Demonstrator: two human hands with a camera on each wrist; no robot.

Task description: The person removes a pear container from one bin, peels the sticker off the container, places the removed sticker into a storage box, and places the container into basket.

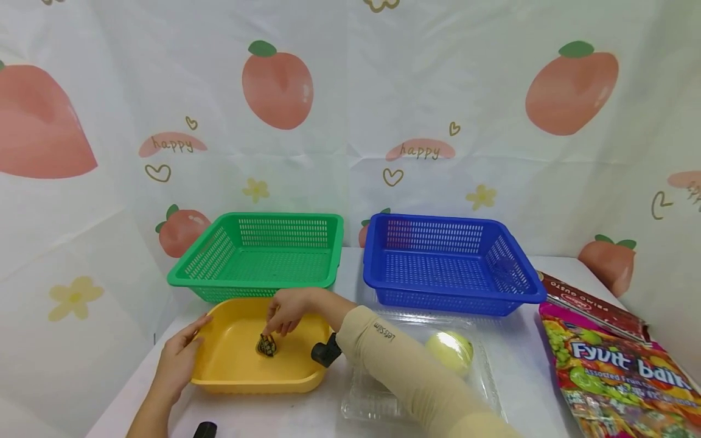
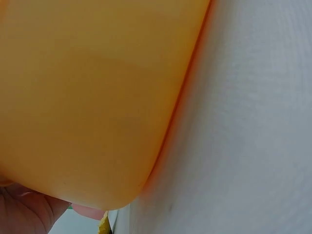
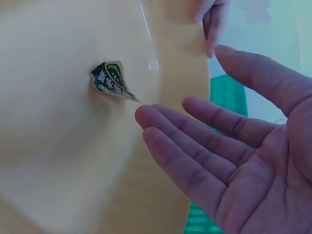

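Note:
A small curled dark label (image 1: 266, 345) with pale print lies inside the yellow basin (image 1: 257, 385). My right hand (image 1: 289, 309) reaches down into the basin, its fingertips close by the label's upper edge. In the right wrist view the fingers (image 3: 195, 151) are extended, thumb apart, with the label (image 3: 111, 80) just beyond their tips and nothing in the palm. At the basin's left side, my left hand (image 1: 179, 359) grips the rim. The left wrist view is mostly filled by the basin's outer wall (image 2: 92, 102), with part of the left hand (image 2: 27, 209) at its lower corner.
Behind the basin stands a green basket (image 1: 255, 284), with a blue basket (image 1: 449, 301) to its right. A clear plastic tray (image 1: 487, 377) with a yellow-green round fruit (image 1: 450, 353) sits partly under my right forearm. Far right lie a candy bag (image 1: 619, 371) and a dark red packet (image 1: 591, 304).

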